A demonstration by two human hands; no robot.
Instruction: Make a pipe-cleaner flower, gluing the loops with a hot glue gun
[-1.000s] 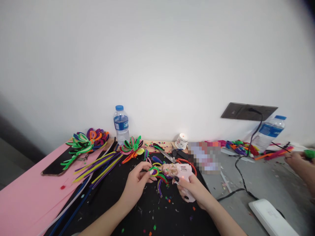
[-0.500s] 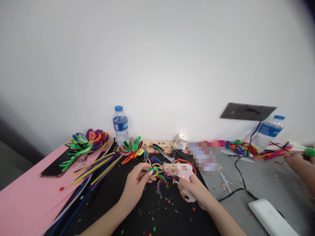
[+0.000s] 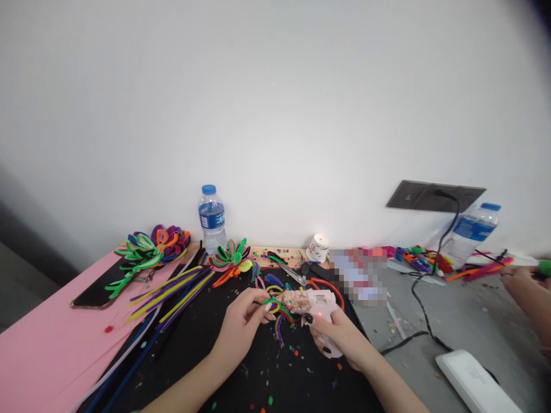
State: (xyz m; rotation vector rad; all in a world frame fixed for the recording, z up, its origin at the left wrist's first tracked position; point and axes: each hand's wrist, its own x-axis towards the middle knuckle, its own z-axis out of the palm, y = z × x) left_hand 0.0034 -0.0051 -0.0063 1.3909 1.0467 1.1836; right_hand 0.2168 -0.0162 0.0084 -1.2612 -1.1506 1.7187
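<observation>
My right hand (image 3: 333, 335) is closed around the grip of a pale pink glue gun (image 3: 323, 299), which has a small orange light and a stained nozzle end pointing left. Pinched in my left hand (image 3: 247, 315) is a looped pipe cleaner piece (image 3: 272, 305) in green and yellow, right at the nozzle. Whether the tip touches it I cannot tell. Purple, yellow and red pipe cleaner pieces (image 3: 280, 330) lie just below. Behind the gun are scissors (image 3: 297, 276) with orange handles.
Pipe cleaner flowers (image 3: 232, 259) and a bundle of yellow and purple pipe cleaners (image 3: 172, 292) lie left. A water bottle (image 3: 212, 221) and paper cup (image 3: 317, 249) stand by the wall. A black cord (image 3: 426, 312) crosses the right side. Another person's hand (image 3: 523, 287) is far right.
The glue gun has tilted slightly in my right hand, its nozzle staying close to the looped piece. My left hand has barely shifted. The camera view has moved a little.
</observation>
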